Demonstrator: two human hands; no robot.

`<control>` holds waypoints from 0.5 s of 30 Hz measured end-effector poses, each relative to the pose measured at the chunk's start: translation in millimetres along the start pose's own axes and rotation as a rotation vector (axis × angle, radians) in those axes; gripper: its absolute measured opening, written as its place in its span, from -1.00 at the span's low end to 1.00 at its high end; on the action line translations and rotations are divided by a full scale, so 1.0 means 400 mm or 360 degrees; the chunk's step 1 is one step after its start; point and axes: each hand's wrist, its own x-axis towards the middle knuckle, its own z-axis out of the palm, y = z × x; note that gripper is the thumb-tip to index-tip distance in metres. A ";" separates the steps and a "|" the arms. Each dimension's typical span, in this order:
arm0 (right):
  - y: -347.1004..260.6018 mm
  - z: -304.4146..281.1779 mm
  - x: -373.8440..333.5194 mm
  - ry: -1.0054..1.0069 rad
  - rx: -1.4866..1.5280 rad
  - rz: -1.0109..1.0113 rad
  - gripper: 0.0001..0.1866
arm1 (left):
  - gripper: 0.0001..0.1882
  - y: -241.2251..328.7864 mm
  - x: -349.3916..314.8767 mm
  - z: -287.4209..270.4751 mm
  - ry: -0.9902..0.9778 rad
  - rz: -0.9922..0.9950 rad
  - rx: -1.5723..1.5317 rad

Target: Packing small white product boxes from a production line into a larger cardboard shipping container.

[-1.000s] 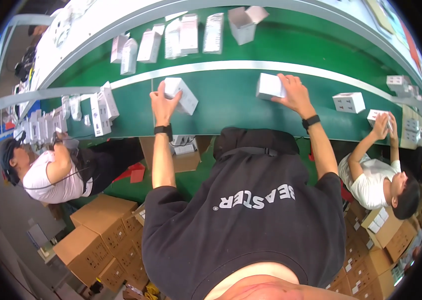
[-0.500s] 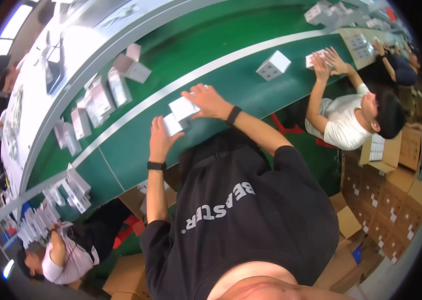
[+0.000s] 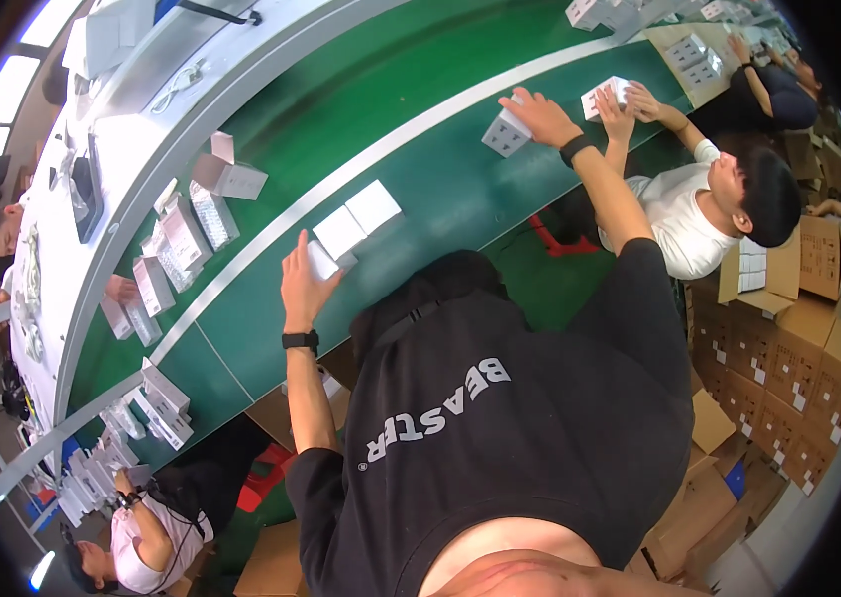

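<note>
A row of plain white boxes lies on the dark green bench in front of me. My left hand (image 3: pixel 308 284) grips the white box (image 3: pixel 323 262) at the near left end, fingers along its side and thumb at the near edge. Two more white boxes, a middle one (image 3: pixel 340 233) and a far one (image 3: pixel 374 206), continue the row up to the right. My right hand (image 3: pixel 548 119) reaches out to the right, fingers spread over the top of a block of white boxes with dark marks (image 3: pixel 505 135). Its fingers partly hide that block.
A co-worker in a white shirt (image 3: pixel 676 219) handles another white box (image 3: pixel 608 99) on my right. Opened cartons and clear packaging (image 3: pixel 182 234) lie across the white line (image 3: pixel 281 221). At lower left sits another person (image 3: pixel 157 537). Brown cartons (image 3: pixel 759 378) are stacked at right.
My right hand has left the white boxes in front of me and moved right to the marked block. My left hand stays at the row's near end. The view has turned slightly.
</note>
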 end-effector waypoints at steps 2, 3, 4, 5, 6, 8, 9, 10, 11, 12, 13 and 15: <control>-0.010 -0.020 0.013 -0.0025 0.0259 0.0030 0.01 | 0.10 -0.012 0.003 -0.006 0.0026 0.0012 0.0012; -0.017 -0.030 0.025 -0.0048 0.0511 0.0066 -0.03 | 0.09 -0.018 0.007 -0.008 0.0054 0.0030 0.0018; -0.037 -0.040 0.038 -0.0069 0.0764 0.0104 -0.07 | 0.08 -0.025 0.011 -0.011 0.0083 0.0051 0.0028; -0.069 -0.045 0.042 -0.0070 0.0775 0.0105 -0.07 | 0.08 -0.030 0.014 -0.010 0.0076 0.0050 0.0036; -0.107 -0.056 0.051 -0.0050 0.0798 0.0066 -0.08 | 0.08 -0.040 0.022 -0.004 0.0082 0.0159 0.0105; -0.201 -0.083 0.072 -0.0009 0.0846 -0.0032 -0.10 | 0.07 -0.054 0.033 0.004 0.0097 0.0361 0.0247; -0.252 -0.096 0.082 -0.0051 0.0838 -0.0062 -0.08 | 0.07 -0.048 0.038 0.009 0.0102 0.0346 0.0251; -0.313 -0.110 0.094 -0.0092 0.0833 -0.0099 -0.05 | 0.07 -0.035 0.041 0.012 0.0124 0.0315 0.0268; -0.368 -0.111 0.098 -0.0036 0.0853 -0.0181 -0.05 | 0.06 -0.018 0.050 0.017 0.0145 0.0298 0.0281; -0.426 -0.111 0.101 0.0022 0.0871 -0.0266 -0.06 | 0.06 -0.005 0.053 0.018 0.0169 0.0279 0.0293; -0.488 -0.121 0.110 0.0027 0.0870 -0.0290 -0.06 | 0.06 -0.007 0.045 0.018 0.0183 0.0260 0.0300; -0.574 -0.144 0.111 -0.0016 0.0684 -0.0323 -0.04 | 0.04 -0.008 0.039 0.028 0.0190 0.0207 0.0331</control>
